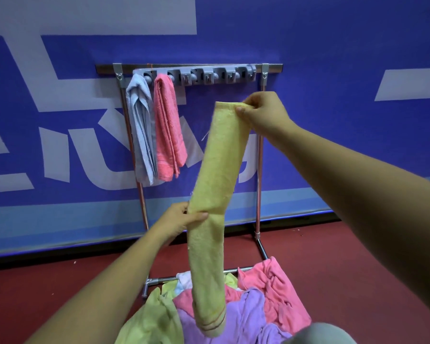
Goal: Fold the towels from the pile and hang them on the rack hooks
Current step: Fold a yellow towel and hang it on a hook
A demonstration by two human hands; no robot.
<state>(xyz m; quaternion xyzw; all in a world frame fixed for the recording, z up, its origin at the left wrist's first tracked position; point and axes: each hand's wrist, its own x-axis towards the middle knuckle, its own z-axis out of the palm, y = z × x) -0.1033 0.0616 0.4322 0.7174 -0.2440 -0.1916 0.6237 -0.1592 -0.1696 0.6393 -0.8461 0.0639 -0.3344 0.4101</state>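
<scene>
I hold a yellow towel (217,184), folded into a long narrow strip, upright in front of the rack. My right hand (261,112) pinches its top end, just below the hooks. My left hand (181,219) grips the strip around its middle. Its striped lower end hangs over the pile of towels (253,306) on the floor: pink, purple, yellow-green and white ones. The grey hook strip (204,76) sits on the rack's top bar. A light blue towel (142,130) and a pink towel (168,130) hang from its two leftmost hooks.
The metal rack frame (259,170) stands on a red floor against a blue wall banner with pale lettering. Several hooks to the right of the pink towel carry nothing. A rack base bar (164,279) lies just behind the pile.
</scene>
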